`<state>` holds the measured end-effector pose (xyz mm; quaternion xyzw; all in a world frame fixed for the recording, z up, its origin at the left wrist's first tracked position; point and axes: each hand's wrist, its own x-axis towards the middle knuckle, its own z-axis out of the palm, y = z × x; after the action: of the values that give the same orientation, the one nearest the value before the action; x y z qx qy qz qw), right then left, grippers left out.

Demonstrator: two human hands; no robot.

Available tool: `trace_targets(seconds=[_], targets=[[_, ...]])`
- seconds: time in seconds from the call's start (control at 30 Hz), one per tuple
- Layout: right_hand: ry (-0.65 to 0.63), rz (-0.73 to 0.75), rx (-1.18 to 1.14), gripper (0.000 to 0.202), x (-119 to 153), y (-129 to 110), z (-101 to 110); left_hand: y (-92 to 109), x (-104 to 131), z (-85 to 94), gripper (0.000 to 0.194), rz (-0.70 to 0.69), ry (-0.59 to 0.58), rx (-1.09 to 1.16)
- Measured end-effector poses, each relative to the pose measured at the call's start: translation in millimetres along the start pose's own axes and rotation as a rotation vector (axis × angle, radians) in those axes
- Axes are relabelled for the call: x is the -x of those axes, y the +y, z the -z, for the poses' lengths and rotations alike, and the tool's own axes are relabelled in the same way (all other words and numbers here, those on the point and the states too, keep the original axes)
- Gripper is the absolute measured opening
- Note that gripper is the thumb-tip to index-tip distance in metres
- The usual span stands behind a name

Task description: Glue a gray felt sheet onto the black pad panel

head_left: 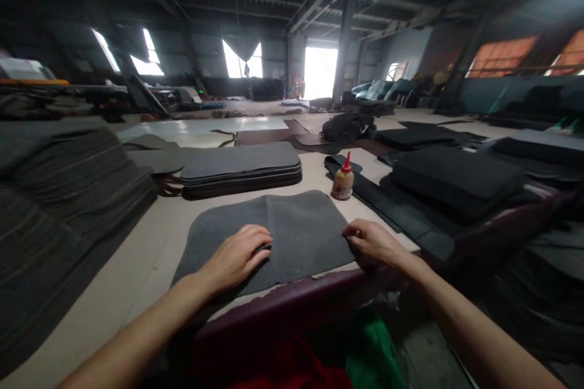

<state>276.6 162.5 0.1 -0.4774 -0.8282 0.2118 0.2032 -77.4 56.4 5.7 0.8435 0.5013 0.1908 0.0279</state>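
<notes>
While hands (pixel 237 255) press felt (pixel 296 225), bottle (pixel 343 181) label stays unreadable.

Dim hall, glaring windows (pixel 241 64), warped edges

Both forearms run off the bottom edge, and the right hand (pixel 371 242) sits over the near right corner of the grey felt sheet (pixel 292 228), so I can't tell if it's pinching or just resting there. The label on the little red-capped bottle (pixel 343 180) is too small to read. The dark stack (pixel 59 213) on the left is smeared and cropped, probably more felt.
</notes>
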Motion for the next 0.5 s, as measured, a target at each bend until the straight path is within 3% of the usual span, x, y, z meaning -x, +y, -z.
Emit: trace_targets(seconds=[0.13,0.27,0.5], targets=[[0.067,-0.062,0.104,0.024,-20.9,0.5,5.5,0.8,-17.2,-16.5,0.031,0.043,-0.035,-0.006],[0.145,-0.129,0.197,0.026,-60.2,-1.0,13.5,3.3,-17.9,-28.3,0.037,0.103,-0.03,-0.021],[0.026,-0.145,0.301,0.029,-136.3,-20.4,4.1,5.7,-17.4,-28.9,0.033,0.133,0.006,0.024]])
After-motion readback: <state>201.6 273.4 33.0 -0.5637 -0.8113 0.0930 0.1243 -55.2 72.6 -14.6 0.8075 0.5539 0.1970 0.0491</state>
